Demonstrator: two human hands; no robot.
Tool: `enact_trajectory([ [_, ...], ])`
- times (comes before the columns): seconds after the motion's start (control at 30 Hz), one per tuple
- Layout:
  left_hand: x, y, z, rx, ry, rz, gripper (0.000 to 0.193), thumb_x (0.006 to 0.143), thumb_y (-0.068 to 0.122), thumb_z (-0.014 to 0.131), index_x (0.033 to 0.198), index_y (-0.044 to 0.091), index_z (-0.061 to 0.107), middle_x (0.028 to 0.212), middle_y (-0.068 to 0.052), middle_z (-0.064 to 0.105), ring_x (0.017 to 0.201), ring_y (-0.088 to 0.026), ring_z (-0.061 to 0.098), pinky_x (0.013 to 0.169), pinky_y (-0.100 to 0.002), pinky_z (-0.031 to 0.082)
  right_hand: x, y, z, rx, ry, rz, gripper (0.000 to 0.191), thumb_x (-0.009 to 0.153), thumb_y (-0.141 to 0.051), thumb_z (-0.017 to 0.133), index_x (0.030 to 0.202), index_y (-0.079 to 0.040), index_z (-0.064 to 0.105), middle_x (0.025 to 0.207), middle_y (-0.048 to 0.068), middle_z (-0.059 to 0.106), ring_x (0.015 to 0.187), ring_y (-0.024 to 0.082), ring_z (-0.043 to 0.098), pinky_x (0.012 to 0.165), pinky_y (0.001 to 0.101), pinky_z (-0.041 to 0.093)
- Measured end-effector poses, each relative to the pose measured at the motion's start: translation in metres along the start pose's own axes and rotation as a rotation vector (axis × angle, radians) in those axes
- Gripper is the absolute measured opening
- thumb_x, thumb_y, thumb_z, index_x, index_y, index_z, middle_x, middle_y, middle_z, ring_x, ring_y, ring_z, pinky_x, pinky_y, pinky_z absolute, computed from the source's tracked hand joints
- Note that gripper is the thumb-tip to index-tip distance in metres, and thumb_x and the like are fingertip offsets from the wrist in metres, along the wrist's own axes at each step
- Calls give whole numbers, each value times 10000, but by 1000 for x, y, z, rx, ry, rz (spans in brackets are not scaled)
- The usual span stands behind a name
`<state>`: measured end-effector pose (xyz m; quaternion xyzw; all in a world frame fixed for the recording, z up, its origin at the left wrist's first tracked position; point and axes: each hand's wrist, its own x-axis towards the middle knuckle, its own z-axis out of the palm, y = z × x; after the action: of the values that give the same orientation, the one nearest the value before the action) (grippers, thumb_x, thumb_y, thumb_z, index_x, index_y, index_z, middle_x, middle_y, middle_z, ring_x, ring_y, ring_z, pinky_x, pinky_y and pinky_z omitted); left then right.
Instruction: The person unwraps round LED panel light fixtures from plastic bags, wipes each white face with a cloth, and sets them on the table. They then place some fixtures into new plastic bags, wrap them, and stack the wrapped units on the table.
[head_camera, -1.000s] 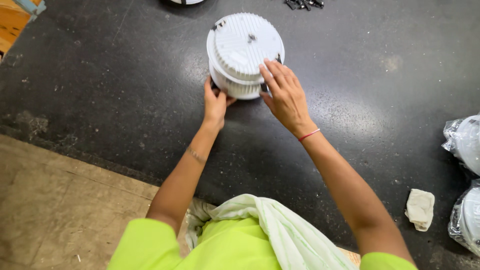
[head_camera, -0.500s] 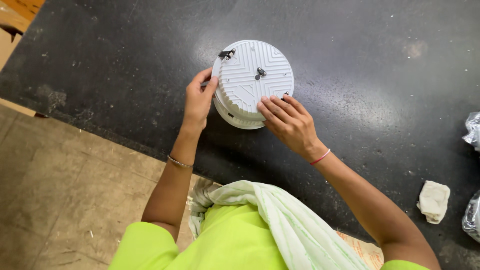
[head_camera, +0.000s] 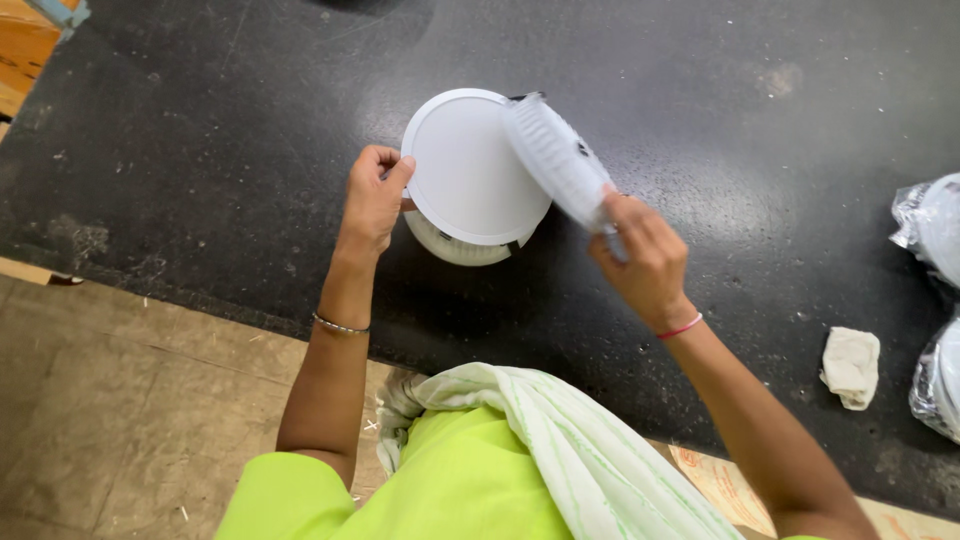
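Left hand (head_camera: 372, 195) pinches the rim of the round white lamp (head_camera: 470, 170); right hand (head_camera: 640, 260) grips its ribbed back cover (head_camera: 555, 155). Looks light, stiff plastic, best held by the edges.

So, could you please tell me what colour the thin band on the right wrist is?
Pinkish red band, clearest in the head view.

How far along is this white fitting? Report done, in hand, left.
Done: the ribbed cover stands tilted, apparently off the round fitting. In hand: the left hand grips the fitting's rim; the right hand holds the cover's edge. Left: the cover is not yet set down or refitted; wrapped pieces lie at the table's right edge.
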<state>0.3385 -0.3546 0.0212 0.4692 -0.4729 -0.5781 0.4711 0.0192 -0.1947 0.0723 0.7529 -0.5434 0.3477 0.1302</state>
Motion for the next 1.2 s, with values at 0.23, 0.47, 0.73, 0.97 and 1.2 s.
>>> enact_trajectory([
  [0.23, -13, 23, 101, 45, -170, 41, 208, 970, 135, 630, 1093, -6, 538, 1096, -71, 604, 897, -155, 675, 652, -307, 688, -51, 41, -36, 445, 298, 843, 301, 1069, -107, 677, 1331, 40, 689, 1012, 90, 717, 822, 111, 642, 693, 264, 541],
  [0.47, -11, 24, 188, 204, -253, 453, 145, 1008, 79, 637, 1048, -6, 526, 1174, -147, 703, 891, -172, 710, 785, -332, 601, -173, 71, -83, 683, 536, 1366, 305, 997, -149, 661, 1244, 30, 677, 979, 47, 719, 740, 106, 675, 579, 264, 565],
  [0.73, 31, -15, 261, 161, -190, 445, 154, 969, 79, 638, 984, 20, 496, 1180, -154, 708, 786, -174, 689, 739, -336, 575, -242, 77, -127, 735, 726, 1425, 349, 1018, -145, 625, 1330, 9, 606, 1100, 84, 706, 908, 200, 707, 732, 406, 629],
  [0.97, 52, -61, 285, -145, -111, 75, 178, 977, 70, 664, 1054, -4, 522, 1084, -181, 627, 873, -156, 640, 752, -318, 596, -240, 83, -103, 921, 798, 1400, 342, 1004, -103, 638, 1312, -2, 528, 1168, 108, 656, 1022, 234, 676, 866, 461, 649],
  [1.2, 38, -68, 271, 123, -265, -29, 451, 918, 62, 649, 1327, -26, 481, 1361, -207, 437, 1109, -277, 535, 936, -398, 483, -181, 46, -111, -68, 360, 1072, 288, 1041, -112, 690, 1289, 26, 636, 1244, 198, 582, 978, 211, 594, 740, 295, 562],
])
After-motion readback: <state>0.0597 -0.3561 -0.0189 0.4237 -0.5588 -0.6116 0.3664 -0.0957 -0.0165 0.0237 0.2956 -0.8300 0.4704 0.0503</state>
